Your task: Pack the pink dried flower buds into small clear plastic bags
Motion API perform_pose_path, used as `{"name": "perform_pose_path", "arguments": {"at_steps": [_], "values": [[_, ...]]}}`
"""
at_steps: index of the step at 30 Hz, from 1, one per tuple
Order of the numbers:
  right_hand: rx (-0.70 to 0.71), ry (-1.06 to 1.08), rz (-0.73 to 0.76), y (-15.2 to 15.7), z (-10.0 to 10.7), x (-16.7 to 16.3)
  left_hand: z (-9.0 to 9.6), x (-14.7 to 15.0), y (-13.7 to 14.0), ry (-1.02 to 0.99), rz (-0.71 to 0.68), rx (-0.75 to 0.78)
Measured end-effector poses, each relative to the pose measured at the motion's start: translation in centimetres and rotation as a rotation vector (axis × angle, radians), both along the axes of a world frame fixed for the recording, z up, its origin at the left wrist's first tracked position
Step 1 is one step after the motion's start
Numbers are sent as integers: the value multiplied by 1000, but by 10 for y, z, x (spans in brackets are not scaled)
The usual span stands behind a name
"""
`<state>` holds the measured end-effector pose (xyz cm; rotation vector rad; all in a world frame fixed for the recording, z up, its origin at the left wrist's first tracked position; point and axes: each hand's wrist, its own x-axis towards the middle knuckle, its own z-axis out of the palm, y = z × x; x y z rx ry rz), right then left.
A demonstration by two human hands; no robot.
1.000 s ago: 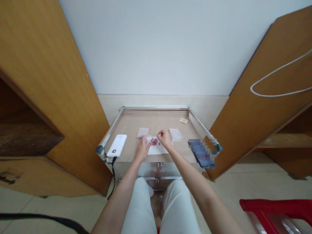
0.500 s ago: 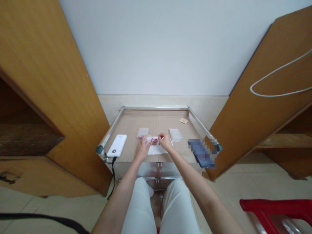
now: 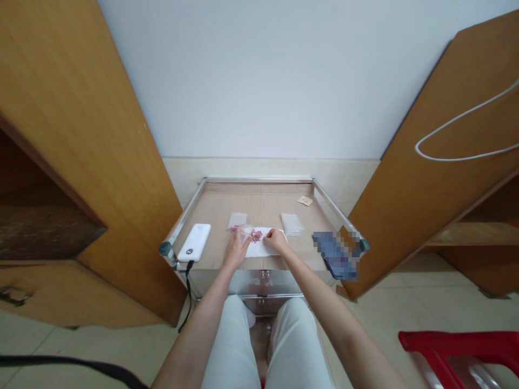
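A bunch of small pink pieces with brownish parts lies over a white sheet on the tray-like table top; their kind is too small to tell. My left hand is at their left, thumb and fingers closed on what looks like a clear plastic bag. To the right, my right hand is pinched low over the sheet, close to the pink pieces. Whatever its fingertips hold is hidden. Behind my left hand lies a flat pack of clear bags, with some pink beside it.
Another pack of clear bags lies beyond my right hand. A small tan card is farther back. A white power bank with a black cable sits left; a blurred dark-blue item lies right. Metal rails edge the table.
My right hand has come down slightly toward the sheet, staying pinched. The pink bunch looks a little shifted and spread. My left hand has hardly moved.
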<state>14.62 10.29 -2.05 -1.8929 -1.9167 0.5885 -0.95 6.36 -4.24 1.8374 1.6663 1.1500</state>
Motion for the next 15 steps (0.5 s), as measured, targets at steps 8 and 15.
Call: {"name": "perform_pose_path", "arguments": {"at_steps": [8, 15], "values": [[33, -20, 22, -6, 3, -2, -1, 0, 1, -1, -5, -15], [50, 129, -16, -4, 3, -2, 0, 0, 1, -7, -6, 2]]}}
